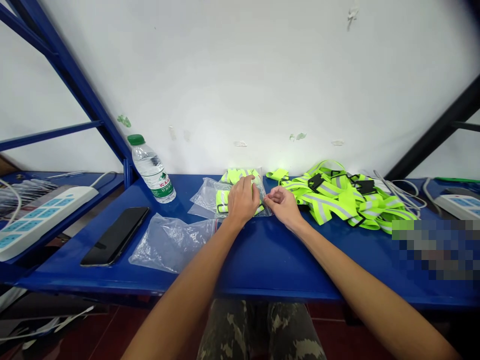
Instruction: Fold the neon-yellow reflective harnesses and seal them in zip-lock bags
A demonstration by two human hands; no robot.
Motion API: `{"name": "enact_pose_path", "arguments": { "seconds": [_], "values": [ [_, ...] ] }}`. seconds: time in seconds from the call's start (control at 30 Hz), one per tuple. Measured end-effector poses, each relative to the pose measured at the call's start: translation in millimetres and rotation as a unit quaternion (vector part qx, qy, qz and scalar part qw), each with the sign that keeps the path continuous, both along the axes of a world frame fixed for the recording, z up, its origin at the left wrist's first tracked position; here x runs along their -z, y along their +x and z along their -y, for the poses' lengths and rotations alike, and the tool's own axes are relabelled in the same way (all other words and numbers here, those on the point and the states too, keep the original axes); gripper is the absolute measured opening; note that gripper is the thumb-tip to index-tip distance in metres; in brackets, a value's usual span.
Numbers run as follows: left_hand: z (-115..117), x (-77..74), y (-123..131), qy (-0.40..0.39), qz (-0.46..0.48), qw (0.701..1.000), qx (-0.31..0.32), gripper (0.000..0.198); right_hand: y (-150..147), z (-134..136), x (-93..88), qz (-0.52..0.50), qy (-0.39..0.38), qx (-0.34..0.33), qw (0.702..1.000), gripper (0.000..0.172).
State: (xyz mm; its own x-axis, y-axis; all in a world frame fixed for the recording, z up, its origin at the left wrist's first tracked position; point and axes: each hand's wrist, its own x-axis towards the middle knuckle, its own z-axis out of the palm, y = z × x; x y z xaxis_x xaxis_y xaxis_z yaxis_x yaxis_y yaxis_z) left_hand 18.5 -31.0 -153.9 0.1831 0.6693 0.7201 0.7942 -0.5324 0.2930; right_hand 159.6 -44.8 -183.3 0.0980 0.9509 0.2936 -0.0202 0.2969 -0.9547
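Pinching at a clear poly bag (pixel 207 199) on the blue steel surface (pixel 270 265), both forearms reaching forward. Left hand (pixel 243 201) grips the bag near its top, fingers curled down over it. Right hand (pixel 283 206) sits just beside it, thumb and index fingertips pinched at the bag's right edge; cannot tell if film is caught. Hands close but apart. Folded hi-vis vest (pixel 236 175) inside the bag, right under the hands. Loose pile of reflective vests (pixel 337 197) right of the right hand. Second clear bag (pixel 168 245) lies nearer, left of the hands, beside a black smartphone (pixel 114 236). Water bottle (pixel 152 170) beyond it.
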Motion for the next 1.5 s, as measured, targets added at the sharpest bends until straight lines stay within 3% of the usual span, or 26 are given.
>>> {"name": "enact_pose_path", "arguments": {
  "seconds": [0.5,1.03,1.5],
  "values": [
    [2,-1.3,2,-0.005,-0.008,1.0,0.002,0.028,-3,0,-6.8,-0.011,0.02,0.021,1.0,0.035],
    [3,-0.6,3,-0.011,-0.019,1.0,0.02,0.027,-8,-1,-10.7,-0.067,-0.023,0.035,0.997,0.045],
    [4,-1.3,2,-0.013,-0.016,0.999,0.036,0.029,-10,-6,-24.5,-0.101,-0.029,0.031,0.994,0.038]
  ]
}}
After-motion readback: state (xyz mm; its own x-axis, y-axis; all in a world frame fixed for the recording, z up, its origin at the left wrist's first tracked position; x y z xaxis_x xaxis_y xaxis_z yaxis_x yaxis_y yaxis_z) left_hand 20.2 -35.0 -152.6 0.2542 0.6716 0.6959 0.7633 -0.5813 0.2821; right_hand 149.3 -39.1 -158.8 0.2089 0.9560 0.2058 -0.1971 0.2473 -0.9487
